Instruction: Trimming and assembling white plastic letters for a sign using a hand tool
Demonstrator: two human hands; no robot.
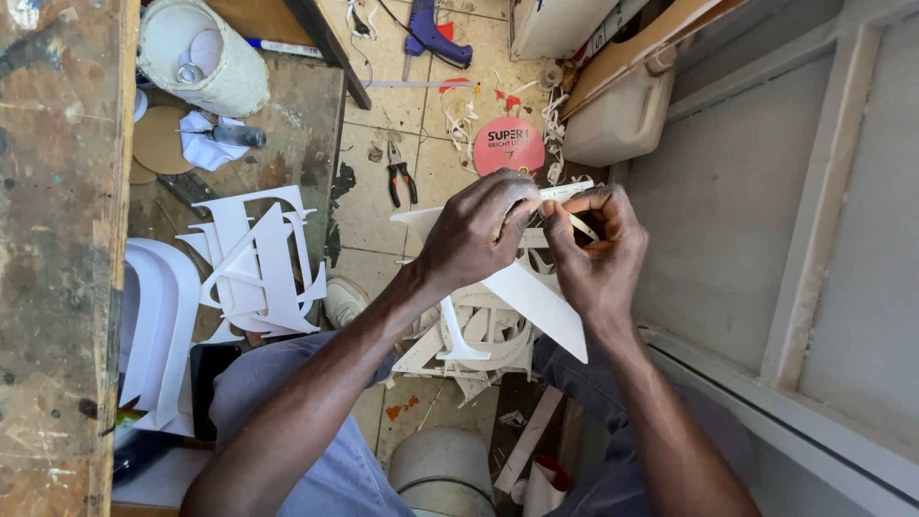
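Observation:
My left hand (476, 233) and my right hand (595, 251) meet over my lap, both pinching a thin white strip (565, 192) along the top edge of a white cut-out piece (536, 302) with a long pointed shape. The left fingers grip the strip near its left part, while the right fingers curl around a loose bit of it. Below the hands lies a pile of more white cut-out shapes (479, 340) on the floor between my knees.
Several white cut-out letters (257, 260) lie on a low board at left, next to a worn wooden bench (57, 249). On the tiled floor are pliers (400, 180), a blue glue gun (431, 33), a round pink lid (508, 146) and a white jerrycan (617, 115).

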